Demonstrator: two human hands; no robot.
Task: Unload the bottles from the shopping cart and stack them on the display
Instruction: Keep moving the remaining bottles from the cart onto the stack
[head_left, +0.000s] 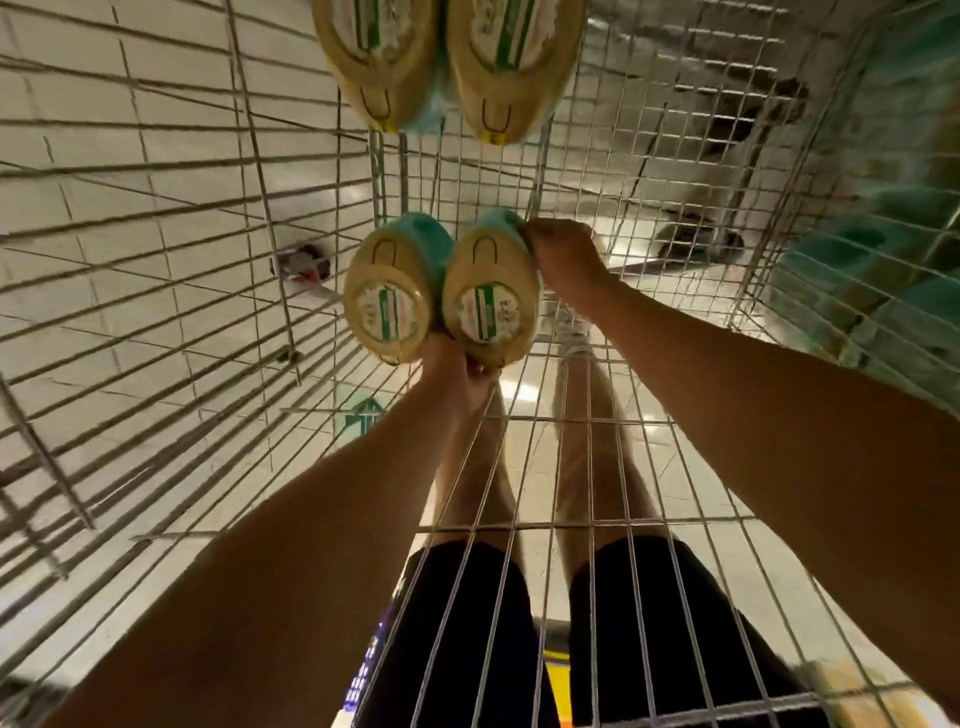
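Straight ahead of the person, low inside the shopping cart (675, 171), 2 bottles lay side by side and touching: the near pair (441, 306). Their long axes ran away from the body, teal caps at the far end and tan bases toward the camera. Both hands were on this pair, one at each end, so the lift would likely come up and back along that axis.

The left hand (460, 366) sat at the near end, right where the 2 bases met. Its fingers curled under them in a clasp, though most of the fingers were hidden behind the bottles. The right hand (563, 260) had reached further in and closed over the cap end of the right bottle (491, 306), knuckles up and fingers wrapped round the neck. The left bottle (387, 306) had no hand at its cap; it seemed to be steadied only by the base clasp and by leaning on its neighbour. That looked the weak point if both were raised at once.

Another 2 bottles, the far pair (447, 62), lay well beyond, at the far end of the cart and untouched. Blurred teal shapes (857, 270) showed outside the right wall; whether that was the display could not be told.
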